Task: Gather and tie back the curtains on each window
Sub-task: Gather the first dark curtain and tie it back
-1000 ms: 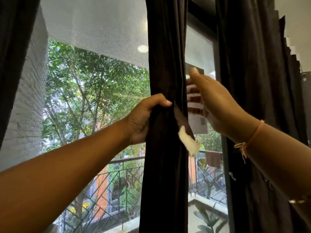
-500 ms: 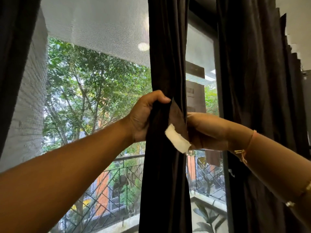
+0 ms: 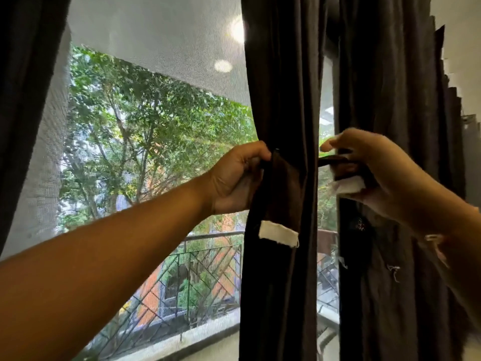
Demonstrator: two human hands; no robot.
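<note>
A dark gathered curtain hangs as a narrow bundle in the middle of the window. My left hand grips its left side together with one end of a dark tie-back strap, whose white patch hangs down the front. My right hand is on the right of the bundle and pinches the strap's other end, which also carries a white patch. The strap's middle runs behind the curtain, out of sight.
A second dark curtain hangs loose just right of the bundle, behind my right hand. Another dark curtain fills the far left. A mesh screen covers the window, with trees and a balcony railing outside.
My right hand came from behind the bundle and pulled the strap's second end out to the right. The first end dropped to hang down the front. My left hand stayed.
</note>
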